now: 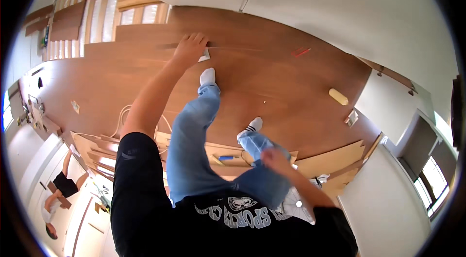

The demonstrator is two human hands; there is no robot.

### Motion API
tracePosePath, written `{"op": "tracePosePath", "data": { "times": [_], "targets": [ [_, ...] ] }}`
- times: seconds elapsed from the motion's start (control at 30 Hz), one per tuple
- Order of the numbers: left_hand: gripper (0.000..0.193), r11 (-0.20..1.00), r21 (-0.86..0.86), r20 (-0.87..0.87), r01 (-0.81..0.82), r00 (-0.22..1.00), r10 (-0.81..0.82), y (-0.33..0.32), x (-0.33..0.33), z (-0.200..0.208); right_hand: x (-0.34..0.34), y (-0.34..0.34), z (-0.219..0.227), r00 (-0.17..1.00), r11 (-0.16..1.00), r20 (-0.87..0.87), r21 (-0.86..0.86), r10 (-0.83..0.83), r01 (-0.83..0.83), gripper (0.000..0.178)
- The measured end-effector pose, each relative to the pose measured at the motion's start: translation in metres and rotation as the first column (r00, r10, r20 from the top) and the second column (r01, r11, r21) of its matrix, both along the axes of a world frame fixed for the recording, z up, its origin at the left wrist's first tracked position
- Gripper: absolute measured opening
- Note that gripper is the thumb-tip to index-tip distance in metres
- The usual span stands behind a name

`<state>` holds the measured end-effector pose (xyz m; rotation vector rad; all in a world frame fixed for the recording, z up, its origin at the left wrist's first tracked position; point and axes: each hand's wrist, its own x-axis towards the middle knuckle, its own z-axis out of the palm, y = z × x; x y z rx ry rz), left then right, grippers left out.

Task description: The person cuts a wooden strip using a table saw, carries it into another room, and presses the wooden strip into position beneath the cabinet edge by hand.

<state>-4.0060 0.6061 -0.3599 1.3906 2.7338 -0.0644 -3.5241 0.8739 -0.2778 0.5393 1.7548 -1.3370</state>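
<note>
Hands of a person at work on a brown plank floor (272,72): the left hand (191,47) reaches forward, palm down, its fingers close together and bent over the planks beside a dark seam; the right hand (276,160), blurred, hangs near the right knee, and its finger position cannot be told. Farthest left of the left hand, and nearer the person, is another person (64,185) in black shorts. Farther out on the same side, pale wooden strips (101,16) show at the floor's edge, with loose brown boards (68,20) across them. Left of and nearer than the left hand lies a small paper piece (75,107); a pale cable (121,117) loops beside the left forearm. A small white piece (206,55) lies just beside the left palm, partly hidden; whether it is gripped cannot be told. A white-socked left foot (208,76) stands just on the near side of that hand. To the left of the right hand is a blue-and-yellow tool (225,158). Beyond the right hand and to its right lie a red pencil (302,52) and, farther right, a yellowish cylinder (338,97). Pale brown sheets (330,159) lie right of the right hand.
</note>
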Motion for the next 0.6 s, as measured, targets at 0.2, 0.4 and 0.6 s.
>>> {"op": "tracePosePath", "data": {
  "times": [0.2,0.4,0.6],
  "targets": [
    [0.021,0.989,0.106,-0.110,0.103,0.990,-0.091,0.028,-0.025,-0.171,-0.223,0.056,-0.306,0.466,0.464,-0.143,-0.536,-0.873,0.705,0.026],
    [0.018,0.978,0.166,-0.268,0.126,0.960,-0.078,-0.006,-0.068,-0.283,-0.344,0.057,-0.418,0.388,0.462,-0.254,-0.400,-0.886,0.792,0.036],
    [0.016,0.951,0.287,-0.372,0.118,0.928,-0.003,-0.046,-0.061,-0.355,-0.342,0.015,-0.447,0.470,0.581,-0.358,-0.334,-0.806,0.742,0.048]
  ]
}}
